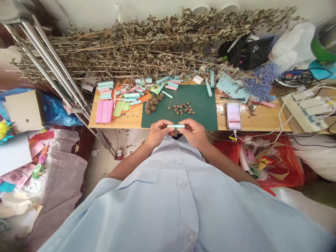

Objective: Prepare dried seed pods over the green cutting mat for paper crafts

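Note:
A thin light-green paper roll (175, 126) lies level between my two hands at the front edge of the green mat (157, 120). My left hand (160, 133) pinches its left end, and my right hand (193, 132) pinches its right part. Beyond them on the mat are small brown dried balls (183, 108) and a heap of larger brown clumps (152, 104). Several blue, green and pink paper rolls (132, 95) lie at the mat's back and left.
Dried leafy stalks (147, 45) span the back of the wooden table (220, 120). Pink paper (104, 111) lies left. To the right are a phone (233, 115), purple cord (262, 82) and a power strip (301, 108). Metal poles (49, 59) stand left; a red bag (286, 164) sits below right.

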Available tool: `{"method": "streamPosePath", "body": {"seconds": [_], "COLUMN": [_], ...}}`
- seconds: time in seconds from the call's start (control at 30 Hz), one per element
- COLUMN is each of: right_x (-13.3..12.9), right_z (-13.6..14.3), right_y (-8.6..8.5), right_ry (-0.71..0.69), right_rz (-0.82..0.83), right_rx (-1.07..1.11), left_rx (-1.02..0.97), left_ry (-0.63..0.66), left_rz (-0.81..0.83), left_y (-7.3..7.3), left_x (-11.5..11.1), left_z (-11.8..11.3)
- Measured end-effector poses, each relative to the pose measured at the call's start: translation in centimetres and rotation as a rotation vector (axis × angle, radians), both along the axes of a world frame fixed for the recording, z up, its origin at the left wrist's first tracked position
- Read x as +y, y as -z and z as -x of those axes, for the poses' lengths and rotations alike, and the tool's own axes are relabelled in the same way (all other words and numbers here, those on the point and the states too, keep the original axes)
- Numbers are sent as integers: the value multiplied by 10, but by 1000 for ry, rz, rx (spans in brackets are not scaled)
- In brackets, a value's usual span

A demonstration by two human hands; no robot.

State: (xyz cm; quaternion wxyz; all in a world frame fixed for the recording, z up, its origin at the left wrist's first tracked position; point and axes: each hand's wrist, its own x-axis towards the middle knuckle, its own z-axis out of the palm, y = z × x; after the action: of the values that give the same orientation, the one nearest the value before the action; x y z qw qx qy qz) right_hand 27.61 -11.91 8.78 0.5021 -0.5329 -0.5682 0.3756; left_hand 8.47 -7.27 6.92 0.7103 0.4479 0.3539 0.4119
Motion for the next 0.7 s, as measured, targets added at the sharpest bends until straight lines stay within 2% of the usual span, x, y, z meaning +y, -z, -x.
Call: {"method": "streamPosePath", "body": {"seconds": [0.13,0.23,0.37,0.57,0.7], "right_x": [1,1,0,-2,-3], "right_z": [3,6,8,6,7], "right_y": [0,-1,-5,-12,-10], "right_ry": [-36,-23,4,-64,-59], "right_rz": [145,199,124,-22,-42], "right_rx": [137,180,95,-126,-110], "left_rx": [52,48,90,201,195], "left_ry": [99,122,123,146,102], "left_rz": [-25,-46,-92,-266,-280], "left_y": [-1,1,6,7,9], "left_x": [0,-1,-2,-3,-3], "left_z": [4,3,3,8,7]}}
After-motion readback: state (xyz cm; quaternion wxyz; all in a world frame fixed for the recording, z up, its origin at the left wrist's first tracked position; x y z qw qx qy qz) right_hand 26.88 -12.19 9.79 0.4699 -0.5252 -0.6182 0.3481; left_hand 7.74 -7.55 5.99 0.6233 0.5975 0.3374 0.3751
